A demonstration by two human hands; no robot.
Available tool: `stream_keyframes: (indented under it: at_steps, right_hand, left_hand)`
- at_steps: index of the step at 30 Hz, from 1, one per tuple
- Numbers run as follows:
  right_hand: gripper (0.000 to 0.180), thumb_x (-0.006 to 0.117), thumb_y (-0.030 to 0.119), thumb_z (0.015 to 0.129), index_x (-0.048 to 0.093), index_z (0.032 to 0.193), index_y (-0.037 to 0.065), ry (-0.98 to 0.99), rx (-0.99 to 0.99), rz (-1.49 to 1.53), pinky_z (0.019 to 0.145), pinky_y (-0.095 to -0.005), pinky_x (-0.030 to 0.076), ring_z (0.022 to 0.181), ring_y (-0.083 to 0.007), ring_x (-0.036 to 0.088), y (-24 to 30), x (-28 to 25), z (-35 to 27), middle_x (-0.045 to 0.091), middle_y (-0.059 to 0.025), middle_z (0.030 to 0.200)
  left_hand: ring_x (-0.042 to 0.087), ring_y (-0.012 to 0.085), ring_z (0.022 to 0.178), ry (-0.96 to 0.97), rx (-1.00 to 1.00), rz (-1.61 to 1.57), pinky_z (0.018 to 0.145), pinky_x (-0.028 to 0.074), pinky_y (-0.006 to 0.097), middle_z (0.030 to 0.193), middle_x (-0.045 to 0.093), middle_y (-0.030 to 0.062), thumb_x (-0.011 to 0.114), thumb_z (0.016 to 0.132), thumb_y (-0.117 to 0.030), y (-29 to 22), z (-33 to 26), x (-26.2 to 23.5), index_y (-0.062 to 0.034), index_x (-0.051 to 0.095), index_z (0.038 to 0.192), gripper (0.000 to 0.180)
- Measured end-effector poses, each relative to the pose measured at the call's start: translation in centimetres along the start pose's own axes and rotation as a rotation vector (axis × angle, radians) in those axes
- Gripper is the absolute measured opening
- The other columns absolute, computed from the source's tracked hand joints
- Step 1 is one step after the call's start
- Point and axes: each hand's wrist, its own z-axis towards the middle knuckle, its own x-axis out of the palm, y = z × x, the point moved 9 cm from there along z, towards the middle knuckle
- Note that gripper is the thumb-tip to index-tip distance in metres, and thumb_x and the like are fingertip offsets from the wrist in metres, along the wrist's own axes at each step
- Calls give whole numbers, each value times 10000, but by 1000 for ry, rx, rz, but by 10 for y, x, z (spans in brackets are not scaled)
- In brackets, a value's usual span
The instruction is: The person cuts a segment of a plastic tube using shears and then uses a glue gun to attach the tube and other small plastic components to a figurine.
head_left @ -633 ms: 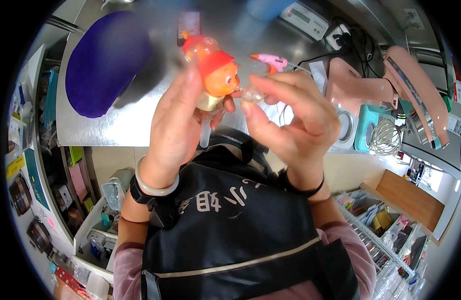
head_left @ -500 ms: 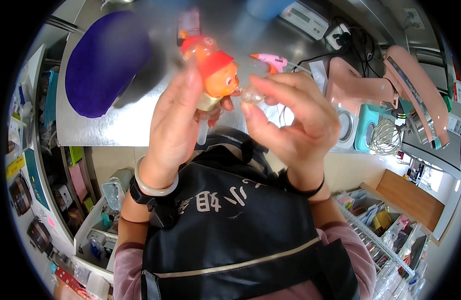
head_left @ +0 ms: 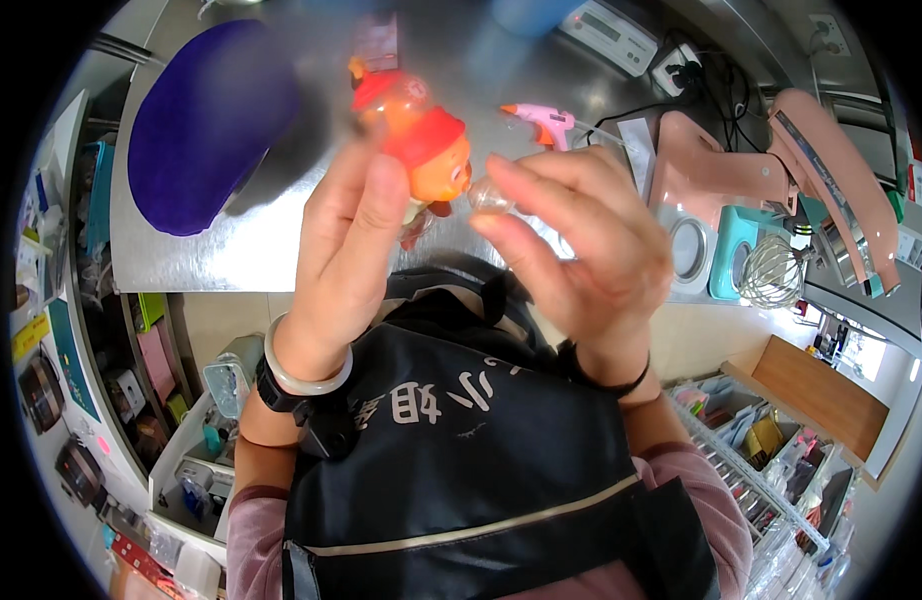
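Observation:
My left hand [head_left: 351, 215] is closed round an orange cartoon figurine [head_left: 436, 168] with a red cap, raised above the metal table. The figurine's face points to the right, and my fingers hide part of its lower body. Close by its face, my right hand [head_left: 591, 230] pinches a small clear rounded piece [head_left: 487, 196] between thumb and fingertips. That piece is at the figurine's mouth side; whether the two touch I cannot tell.
A pink glue gun [head_left: 543, 122] lies on the metal table [head_left: 171, 262] beyond my right hand. At the left is a purple cushion-like item [head_left: 196, 130]. A pink stand mixer [head_left: 831, 170], a teal kitchen scale [head_left: 733, 250] with a wire whisk [head_left: 776, 273], and a white scale [head_left: 609, 38] stand right.
The figurine has tilted and turned slightly more to the right in my left hand. My right hand has shifted a little left with the clear piece.

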Motion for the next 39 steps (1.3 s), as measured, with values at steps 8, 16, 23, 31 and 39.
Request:
stream_keyframes:
  at_steps: [8,16,23,31,39]
  right_hand:
    - [333,726,76,609,621,920,19,-47,-43,1,529,-284,424,631,-211,518,1,3,-6,561,-66,801]
    - [329,727,89,606,621,907,10,-77,-67,-14,510,-283,424,625,-214,518,2,6,-8,558,-72,795]
    - [360,737,118,590,623,916,16,-88,-60,-9,516,-283,425,627,-217,518,0,7,-9,564,-70,795]
    - [578,803,162,534,597,1040,-28,10,344,229,658,-238,473,704,-131,534,-23,2,-4,551,-103,1062]
    - [222,688,69,718,640,925,5,39,415,531,539,-195,423,641,-87,536,-30,25,-8,588,-56,859]
  left_hand:
    - [405,25,661,-42,49,107,562,321,158,917,567,10,410,926,-341,-3,-1,-3,8,425,1232,464]
    - [410,25,668,-46,94,119,572,326,156,910,567,21,428,921,-335,-6,-1,-4,24,436,1215,463]
    - [463,52,743,-34,54,119,636,374,172,959,574,47,429,921,-332,-1,-2,-8,21,435,1216,460]
    - [508,167,995,-12,211,116,846,394,282,1146,500,127,447,912,-303,-14,-2,-21,15,406,1227,449]
    - [511,192,977,90,284,161,878,370,301,1079,536,124,575,827,-223,-26,-3,-9,29,520,1076,359]
